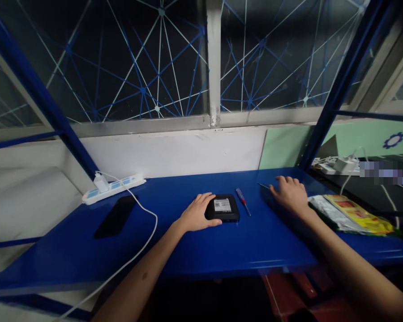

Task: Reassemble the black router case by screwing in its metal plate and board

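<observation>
A flat black square device with a white printed label lies on the blue table. My left hand grips its left side, thumb along the near edge and fingers over the far corner. Just right of the device lies a small screwdriver with a red and blue handle, touched by neither hand. Farther right, my right hand is low over the table with its fingers curled. A thin metal screwdriver shaft sticks out leftward from its fingertips; the handle is hidden by the hand.
On the left are a black phone-like slab, a white power strip and a white cable running off the front edge. A silver and yellow packet lies beyond my right wrist. Blue frame posts stand at both sides.
</observation>
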The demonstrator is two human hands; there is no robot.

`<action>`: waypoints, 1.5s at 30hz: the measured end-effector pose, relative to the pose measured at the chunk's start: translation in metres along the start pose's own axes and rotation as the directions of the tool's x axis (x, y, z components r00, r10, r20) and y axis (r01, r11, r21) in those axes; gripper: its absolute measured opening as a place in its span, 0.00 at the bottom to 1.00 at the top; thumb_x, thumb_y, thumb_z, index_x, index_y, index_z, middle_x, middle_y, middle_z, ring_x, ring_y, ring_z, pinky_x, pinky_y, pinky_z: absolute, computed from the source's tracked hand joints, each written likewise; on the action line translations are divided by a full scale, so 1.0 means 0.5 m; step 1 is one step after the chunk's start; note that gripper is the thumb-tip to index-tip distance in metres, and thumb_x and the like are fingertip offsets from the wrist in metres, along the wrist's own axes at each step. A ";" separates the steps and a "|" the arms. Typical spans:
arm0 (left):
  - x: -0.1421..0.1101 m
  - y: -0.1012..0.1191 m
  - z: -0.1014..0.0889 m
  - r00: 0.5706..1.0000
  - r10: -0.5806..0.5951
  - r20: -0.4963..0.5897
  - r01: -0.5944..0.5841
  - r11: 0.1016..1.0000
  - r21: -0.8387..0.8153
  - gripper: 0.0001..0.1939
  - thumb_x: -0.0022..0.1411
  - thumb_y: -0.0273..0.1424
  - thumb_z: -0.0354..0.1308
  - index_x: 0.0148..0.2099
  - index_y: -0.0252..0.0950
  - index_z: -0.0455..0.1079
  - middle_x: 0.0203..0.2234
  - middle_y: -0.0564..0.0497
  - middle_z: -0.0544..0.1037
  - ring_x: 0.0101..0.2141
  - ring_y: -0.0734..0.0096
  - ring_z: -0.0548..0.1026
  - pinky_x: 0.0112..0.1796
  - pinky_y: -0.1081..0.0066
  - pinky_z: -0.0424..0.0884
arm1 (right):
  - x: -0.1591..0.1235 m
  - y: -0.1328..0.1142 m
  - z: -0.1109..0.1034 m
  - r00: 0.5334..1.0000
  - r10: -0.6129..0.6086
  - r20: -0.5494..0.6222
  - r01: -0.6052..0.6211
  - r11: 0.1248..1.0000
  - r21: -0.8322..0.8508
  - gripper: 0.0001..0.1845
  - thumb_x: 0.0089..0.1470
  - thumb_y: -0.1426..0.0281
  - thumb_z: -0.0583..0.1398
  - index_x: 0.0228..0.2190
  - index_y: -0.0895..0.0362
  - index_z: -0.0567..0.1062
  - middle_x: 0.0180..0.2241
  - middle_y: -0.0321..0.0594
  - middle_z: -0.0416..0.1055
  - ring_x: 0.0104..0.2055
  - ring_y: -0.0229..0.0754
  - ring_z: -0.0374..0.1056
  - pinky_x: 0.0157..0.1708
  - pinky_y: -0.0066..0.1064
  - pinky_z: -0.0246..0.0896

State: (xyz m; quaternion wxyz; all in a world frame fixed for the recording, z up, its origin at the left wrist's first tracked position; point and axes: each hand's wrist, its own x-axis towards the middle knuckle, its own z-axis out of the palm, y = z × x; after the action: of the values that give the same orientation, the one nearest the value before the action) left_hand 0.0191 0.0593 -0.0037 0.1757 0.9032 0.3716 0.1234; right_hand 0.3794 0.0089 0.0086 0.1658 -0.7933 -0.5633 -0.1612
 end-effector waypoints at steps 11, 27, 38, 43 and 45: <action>0.004 -0.003 0.001 0.999 0.013 -0.044 -0.014 1.000 -0.022 0.46 0.55 0.57 0.60 0.69 0.42 0.54 0.67 0.41 0.58 0.64 0.39 0.57 0.59 0.41 0.60 | -0.054 0.102 0.006 0.998 -0.068 0.007 0.065 0.976 0.208 0.12 0.52 0.66 0.61 0.36 0.60 0.78 0.37 0.53 0.76 0.44 0.57 0.68 0.48 0.45 0.58; 0.004 -0.007 0.001 0.999 0.018 -0.033 -0.018 1.000 0.001 0.45 0.57 0.56 0.60 0.70 0.44 0.52 0.67 0.43 0.58 0.64 0.39 0.57 0.58 0.42 0.63 | 0.058 -0.074 0.018 0.989 0.055 0.138 -0.132 -0.108 0.985 0.22 0.43 0.55 0.69 0.37 0.53 0.74 0.29 0.35 0.75 0.28 0.38 0.74 0.39 0.38 0.75; 0.000 -0.004 -0.003 0.999 0.014 -0.046 -0.015 0.999 -0.031 0.45 0.55 0.56 0.62 0.69 0.44 0.54 0.66 0.42 0.59 0.63 0.41 0.59 0.58 0.43 0.64 | 0.010 -0.092 0.000 0.980 -0.054 0.192 -0.199 -0.198 0.960 0.21 0.42 0.62 0.71 0.41 0.52 0.78 0.30 0.32 0.73 0.29 0.34 0.68 0.35 0.31 0.68; -0.002 -0.002 -0.003 0.999 0.027 -0.046 -0.030 0.998 -0.050 0.45 0.55 0.56 0.62 0.68 0.42 0.54 0.65 0.42 0.60 0.62 0.42 0.59 0.59 0.44 0.63 | 0.002 -0.089 0.003 0.985 -0.063 0.162 -0.169 -0.122 0.978 0.22 0.44 0.61 0.71 0.42 0.52 0.78 0.32 0.33 0.73 0.33 0.37 0.68 0.36 0.32 0.66; -0.002 -0.004 -0.003 0.998 0.034 -0.046 -0.037 0.998 -0.057 0.45 0.54 0.55 0.62 0.68 0.43 0.54 0.64 0.42 0.61 0.62 0.43 0.59 0.59 0.44 0.63 | 0.000 -0.085 0.003 0.986 -0.069 0.149 -0.155 -0.097 0.983 0.22 0.46 0.61 0.70 0.44 0.51 0.77 0.32 0.33 0.73 0.34 0.37 0.68 0.36 0.31 0.66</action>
State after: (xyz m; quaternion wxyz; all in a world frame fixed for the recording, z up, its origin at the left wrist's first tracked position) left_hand 0.0166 0.0602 -0.0032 0.1912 0.9012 0.3556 0.1574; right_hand 0.3391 0.0225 0.0108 0.6600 -0.4375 -0.4823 0.3747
